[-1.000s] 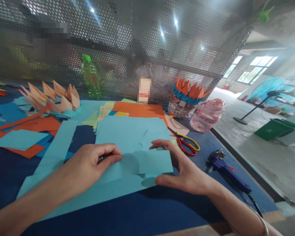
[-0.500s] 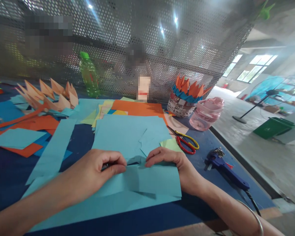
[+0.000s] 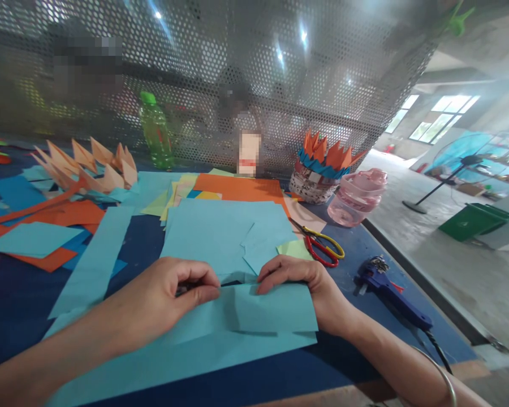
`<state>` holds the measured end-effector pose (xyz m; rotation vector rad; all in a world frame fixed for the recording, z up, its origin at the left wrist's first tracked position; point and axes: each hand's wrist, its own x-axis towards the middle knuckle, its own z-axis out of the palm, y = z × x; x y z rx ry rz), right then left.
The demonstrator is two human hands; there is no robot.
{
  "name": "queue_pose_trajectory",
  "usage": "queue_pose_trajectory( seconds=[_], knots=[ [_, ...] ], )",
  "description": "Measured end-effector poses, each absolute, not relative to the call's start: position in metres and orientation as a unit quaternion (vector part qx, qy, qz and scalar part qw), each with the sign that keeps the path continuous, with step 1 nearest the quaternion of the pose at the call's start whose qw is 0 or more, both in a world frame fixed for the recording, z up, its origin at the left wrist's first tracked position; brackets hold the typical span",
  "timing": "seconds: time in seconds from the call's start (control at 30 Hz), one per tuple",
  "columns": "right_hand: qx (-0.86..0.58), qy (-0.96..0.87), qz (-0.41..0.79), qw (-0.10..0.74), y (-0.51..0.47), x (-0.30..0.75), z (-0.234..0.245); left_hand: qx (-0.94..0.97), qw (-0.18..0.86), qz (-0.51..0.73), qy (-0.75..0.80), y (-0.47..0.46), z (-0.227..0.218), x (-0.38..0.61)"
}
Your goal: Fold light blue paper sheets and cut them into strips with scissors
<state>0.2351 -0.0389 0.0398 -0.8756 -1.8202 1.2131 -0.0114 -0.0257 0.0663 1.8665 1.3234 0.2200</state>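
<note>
A light blue paper strip (image 3: pixel 271 314) has a raised, slightly curled far edge. My left hand (image 3: pixel 169 297) pinches that edge between thumb and fingers, near the middle. On the right part of the same edge, my right hand (image 3: pixel 311 285) grips the paper, its thumb hidden behind the sheet. Between the two hands the edge bends, leaving a small dark gap. Another light blue sheet (image 3: pixel 186 364) lies flat beneath. Just beyond my hands is a stack of light blue paper (image 3: pixel 212 232) with small cut pieces on top.
Scissors (image 3: pixel 322 249) with red and yellow handles and a blue glue gun (image 3: pixel 394 299) lie right. Behind stand a pink bottle (image 3: pixel 356 198), a basket (image 3: pixel 314 183) with folded points, and a green bottle (image 3: pixel 156 133). Folded peach points (image 3: pixel 97 158) and coloured scraps (image 3: pixel 34 237) sit left.
My right hand has shifted slightly right along the paper's edge, and the strip's right end sits a little farther right. My left hand keeps its pinch almost in place.
</note>
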Motion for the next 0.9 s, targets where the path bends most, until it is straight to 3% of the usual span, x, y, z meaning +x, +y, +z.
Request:
queue_pose_trajectory(
  seconds=[0.33,0.9],
  knots=[
    [-0.336,-0.721,0.471,0.381,-0.041,0.234,0.042,0.730,0.445,0.092,0.511,-0.027,0.070,-0.011],
    [-0.296,-0.801,0.364,0.372,-0.050,0.226,0.039,0.700,0.528,0.086,0.473,-0.026,0.062,-0.007]
  ],
)
